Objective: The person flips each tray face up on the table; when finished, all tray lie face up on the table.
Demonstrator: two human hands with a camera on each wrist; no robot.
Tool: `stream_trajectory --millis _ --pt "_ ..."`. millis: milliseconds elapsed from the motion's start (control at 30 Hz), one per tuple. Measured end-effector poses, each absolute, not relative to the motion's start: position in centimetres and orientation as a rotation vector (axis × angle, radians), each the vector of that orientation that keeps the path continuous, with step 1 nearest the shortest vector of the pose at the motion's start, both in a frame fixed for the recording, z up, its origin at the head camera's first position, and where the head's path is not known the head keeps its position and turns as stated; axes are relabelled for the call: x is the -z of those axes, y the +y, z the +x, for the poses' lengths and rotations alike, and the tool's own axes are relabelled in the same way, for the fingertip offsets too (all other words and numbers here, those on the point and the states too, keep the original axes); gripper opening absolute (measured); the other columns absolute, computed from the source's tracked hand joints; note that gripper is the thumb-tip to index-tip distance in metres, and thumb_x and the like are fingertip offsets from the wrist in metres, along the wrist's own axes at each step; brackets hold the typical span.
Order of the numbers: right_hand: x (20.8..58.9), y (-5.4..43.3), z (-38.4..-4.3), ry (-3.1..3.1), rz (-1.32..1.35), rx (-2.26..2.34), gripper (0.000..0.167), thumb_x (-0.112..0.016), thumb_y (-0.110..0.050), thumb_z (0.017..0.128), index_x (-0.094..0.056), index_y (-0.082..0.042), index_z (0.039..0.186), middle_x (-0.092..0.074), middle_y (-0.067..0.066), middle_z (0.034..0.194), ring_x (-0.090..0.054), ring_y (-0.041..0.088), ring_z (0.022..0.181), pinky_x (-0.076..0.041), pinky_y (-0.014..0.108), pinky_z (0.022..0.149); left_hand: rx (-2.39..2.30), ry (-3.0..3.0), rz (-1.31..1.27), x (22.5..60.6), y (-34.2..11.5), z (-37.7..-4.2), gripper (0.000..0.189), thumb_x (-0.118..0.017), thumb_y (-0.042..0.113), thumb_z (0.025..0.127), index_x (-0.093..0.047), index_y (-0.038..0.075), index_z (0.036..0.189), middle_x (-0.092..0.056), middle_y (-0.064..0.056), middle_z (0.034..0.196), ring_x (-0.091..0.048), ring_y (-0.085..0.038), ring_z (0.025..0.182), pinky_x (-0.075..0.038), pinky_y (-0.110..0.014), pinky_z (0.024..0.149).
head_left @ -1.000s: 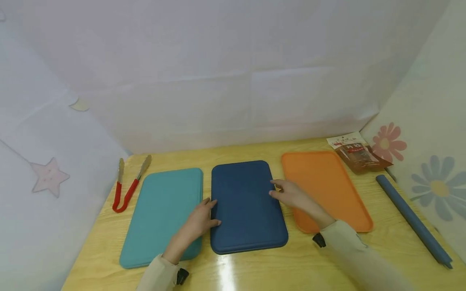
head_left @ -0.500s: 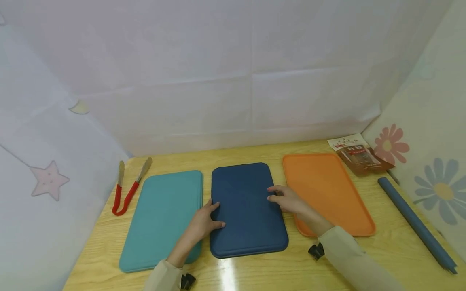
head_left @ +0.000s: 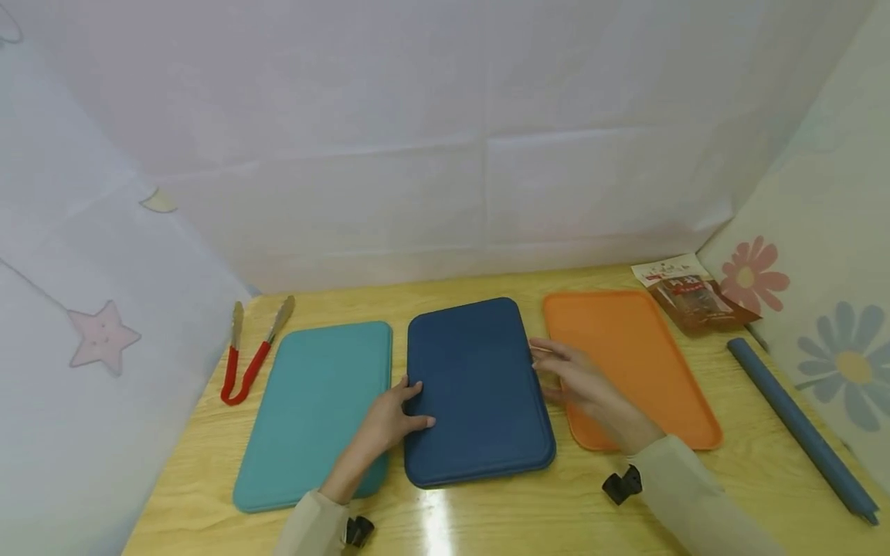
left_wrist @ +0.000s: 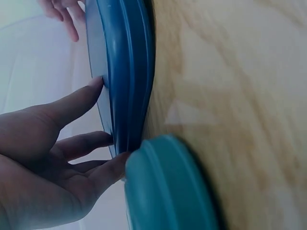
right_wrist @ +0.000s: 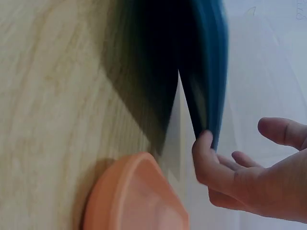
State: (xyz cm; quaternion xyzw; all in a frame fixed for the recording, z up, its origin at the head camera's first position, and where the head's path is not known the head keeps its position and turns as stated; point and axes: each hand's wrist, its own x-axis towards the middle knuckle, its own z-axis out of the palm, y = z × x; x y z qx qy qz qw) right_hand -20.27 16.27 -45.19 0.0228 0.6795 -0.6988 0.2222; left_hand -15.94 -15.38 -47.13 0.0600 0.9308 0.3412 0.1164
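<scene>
A dark blue tray (head_left: 476,386) lies upside down at the middle of the table, its right edge raised off the wood. My left hand (head_left: 389,417) holds its left edge, the thumb on the flat top and the fingers (left_wrist: 108,170) at the side rim. At the right edge my right hand (head_left: 577,378) hooks bent fingers (right_wrist: 216,167) under the rim, the thumb standing apart from it. A teal tray (head_left: 316,409), also bottom up, lies to the left, partly under my left forearm. To the right lies an orange tray (head_left: 633,355), rim up, beneath my right hand.
Red-handled tongs (head_left: 239,378) lie spread at the far left. A brown and white food packet (head_left: 695,297) sits at the back right, beside a grey-blue rolled-up sheet or tube (head_left: 799,425). Printed cloth walls stand behind and on both sides.
The dark blue tray's right side has risen and tilted. My right hand has moved from over its top to beneath its right edge. The left hand stays at the left edge.
</scene>
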Motion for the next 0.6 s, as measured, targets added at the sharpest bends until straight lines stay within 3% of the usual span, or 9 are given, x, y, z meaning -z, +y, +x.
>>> stream_trajectory --millis 300,467,600 --pt "43.2 16.8 -19.7 1.8 -0.088 2.118 0.061 -0.06 -0.003 0.094 -0.036 -0.008 0.149 -0.038 0.016 0.15 -0.061 0.017 0.108 -0.053 0.044 0.09 -1.191 2.613 0.188 46.4 -16.4 -15.6 0.068 -0.074 0.024 0.086 -0.045 -0.003 0.141 -0.027 -0.025 0.153 -0.027 -0.044 0.138 -0.037 -0.055 0.104" --pt "42.8 16.2 -19.4 1.812 -0.074 2.193 0.064 -0.067 -0.003 0.089 -0.041 -0.011 0.147 -0.042 0.018 0.147 -0.065 0.016 0.104 -0.045 0.054 0.096 -1.23 2.587 0.192 46.7 -16.5 -15.3 0.069 -0.071 0.027 0.088 -0.042 -0.002 0.144 -0.024 -0.023 0.154 -0.023 -0.043 0.14 -0.033 -0.056 0.107" --pt "42.5 15.6 -19.4 1.839 -0.082 2.194 0.066 -0.07 -0.005 0.088 -0.041 -0.013 0.147 -0.045 0.018 0.143 -0.066 0.016 0.103 -0.047 0.051 0.095 -1.288 2.551 0.184 46.6 -16.4 -15.1 0.07 -0.07 0.028 0.09 -0.04 -0.002 0.145 -0.023 -0.021 0.155 -0.02 -0.042 0.142 -0.031 -0.057 0.108"
